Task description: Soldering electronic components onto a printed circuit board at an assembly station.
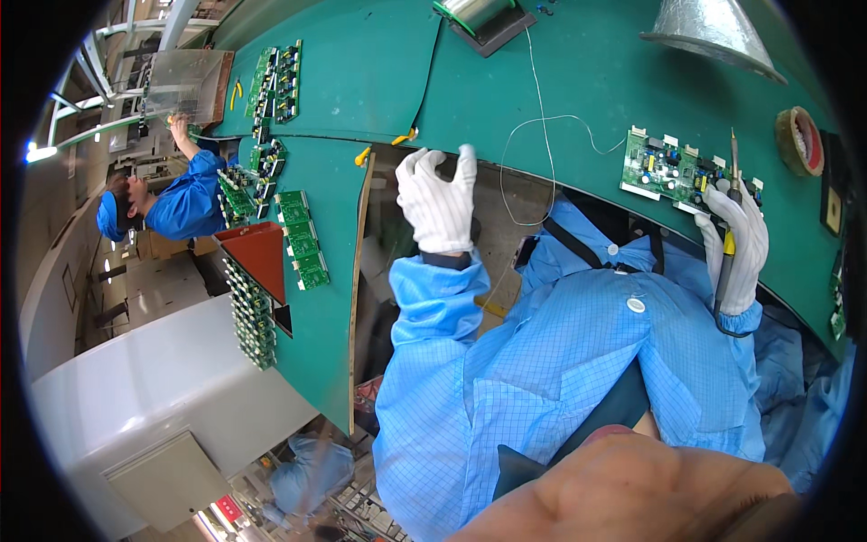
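Note:
My right hand (745, 237), in a white glove, is wrapped round a soldering iron (728, 242) with a yellow-banded handle. The iron's tip points away from me, and my fingers are at the right end of a green circuit board (664, 168) carrying many components. My left hand (437, 200), also gloved, is raised near the bench edge with thumb and fingers apart and nothing between them. Thin solder wire (542, 113) runs from a spool (477, 16) in a loop to the board's left end; neither hand touches it.
A metal cone-shaped hood (713, 36) and a tape roll (800, 142) stand at the right of the green bench (488, 90). Yellow handles (405, 137) lie by its edge. Several circuit boards (302, 239) and a red bin (257, 257) are on the left. A co-worker (185, 199) in blue works there.

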Motion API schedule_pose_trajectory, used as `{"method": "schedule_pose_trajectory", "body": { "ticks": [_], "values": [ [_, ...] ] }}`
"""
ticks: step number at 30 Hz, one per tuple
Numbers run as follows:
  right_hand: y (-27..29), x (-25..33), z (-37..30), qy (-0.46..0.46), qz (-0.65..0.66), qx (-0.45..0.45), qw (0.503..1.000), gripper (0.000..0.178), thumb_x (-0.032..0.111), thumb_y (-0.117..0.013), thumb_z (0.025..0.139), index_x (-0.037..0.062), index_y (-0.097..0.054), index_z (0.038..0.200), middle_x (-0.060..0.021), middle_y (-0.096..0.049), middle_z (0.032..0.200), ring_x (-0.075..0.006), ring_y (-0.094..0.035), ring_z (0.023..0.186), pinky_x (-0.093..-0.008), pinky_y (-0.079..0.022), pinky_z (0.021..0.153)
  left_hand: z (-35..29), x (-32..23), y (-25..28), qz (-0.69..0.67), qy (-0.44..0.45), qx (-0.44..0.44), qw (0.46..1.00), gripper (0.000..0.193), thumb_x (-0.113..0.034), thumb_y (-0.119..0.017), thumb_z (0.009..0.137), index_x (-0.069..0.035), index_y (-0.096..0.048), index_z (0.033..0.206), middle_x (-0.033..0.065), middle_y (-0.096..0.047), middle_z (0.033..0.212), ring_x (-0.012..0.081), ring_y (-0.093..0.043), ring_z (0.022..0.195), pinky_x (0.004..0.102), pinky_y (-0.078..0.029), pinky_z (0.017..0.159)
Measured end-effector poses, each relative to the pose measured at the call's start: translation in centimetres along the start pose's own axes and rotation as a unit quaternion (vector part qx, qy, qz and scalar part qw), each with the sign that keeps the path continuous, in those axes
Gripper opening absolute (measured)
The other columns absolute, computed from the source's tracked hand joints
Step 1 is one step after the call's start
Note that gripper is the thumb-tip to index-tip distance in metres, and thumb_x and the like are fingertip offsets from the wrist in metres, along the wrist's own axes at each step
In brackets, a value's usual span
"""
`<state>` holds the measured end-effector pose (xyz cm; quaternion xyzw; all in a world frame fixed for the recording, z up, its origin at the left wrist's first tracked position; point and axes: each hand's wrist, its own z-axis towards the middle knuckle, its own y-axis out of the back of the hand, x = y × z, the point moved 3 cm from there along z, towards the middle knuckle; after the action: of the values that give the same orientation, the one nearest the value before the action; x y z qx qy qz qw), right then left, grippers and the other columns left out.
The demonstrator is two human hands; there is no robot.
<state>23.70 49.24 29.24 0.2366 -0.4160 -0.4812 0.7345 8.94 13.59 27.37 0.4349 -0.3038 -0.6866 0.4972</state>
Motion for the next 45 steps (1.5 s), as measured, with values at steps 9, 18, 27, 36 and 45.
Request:
{"method": "schedule_pose_trajectory", "body": {
  "ticks": [9,18,27,36,45],
  "values": [
    [-0.2,-0.1,-0.2,0.005,-0.014,-0.007,1.0,0.037,0.013,-0.081,0.08,0.0083,-0.066,0.114,-0.0085,-0.074,0.108,-0.0316,-0.068,0.114,-0.0457,-0.048,0.102,-0.4,-2.3,-3.0,-0.105,0.013,-0.073,0.992,0.07,-0.036,-0.077,0.085,0.0,-0.052,0.14,0.0279,-0.046,0.14,0.0446,-0.047,0.128,0.0512,-0.037,0.111],
    [-0.2,-0.3,-0.4,0.003,0.005,-0.008,1.0,0.038,0.011,-0.081,0.08,0.0083,-0.066,0.114,-0.01,-0.073,0.109,-0.0331,-0.066,0.116,-0.0453,-0.048,0.101,1.2,-2.0,-4.2,0.006,-0.099,-0.172,0.98,0.028,-0.018,-0.08,0.075,-0.005,-0.069,0.098,0.0122,-0.067,0.098,0.036,-0.062,0.097,0.048,-0.048,0.087],
    [0.9,0.8,1.0,-0.008,0.017,-0.023,1.0,0.035,0.016,-0.083,0.075,0.0057,-0.069,0.105,-0.012,-0.074,0.1,-0.0385,-0.067,0.11,-0.0462,-0.051,0.097,1.2,-1.5,2.2,0.119,-0.085,0.103,0.984,0.02,-0.024,-0.057,0.097,-0.012,-0.072,0.097,0.0129,-0.067,0.091,0.032,-0.067,0.091,0.0458,-0.054,0.081],
    [0.7,0.2,0.4,-0.021,0.035,-0.01,0.999,0.038,0.021,-0.082,0.078,0.0073,-0.067,0.11,-0.0078,-0.075,0.105,-0.0357,-0.069,0.109,-0.0446,-0.049,0.101,4.4,-4.8,12.8,-0.158,0.09,0.04,0.983,0.031,-0.027,-0.067,0.098,0.001,-0.065,0.085,0.0039,-0.059,0.067,0.0093,-0.054,0.057,0.0245,-0.043,0.051],
    [1.2,0.5,1.0,-0.035,0.042,-0.011,0.998,0.035,0.019,-0.08,0.078,0.0078,-0.067,0.109,-0.0093,-0.074,0.1,-0.0327,-0.071,0.099,-0.0489,-0.047,0.107,5.2,-16.6,2.6,-0.193,-0.298,0.096,0.93,0.019,-0.016,-0.083,0.081,-0.009,-0.074,0.095,0.0068,-0.072,0.086,0.0224,-0.069,0.073,0.0324,-0.053,0.065]
  ]
}}
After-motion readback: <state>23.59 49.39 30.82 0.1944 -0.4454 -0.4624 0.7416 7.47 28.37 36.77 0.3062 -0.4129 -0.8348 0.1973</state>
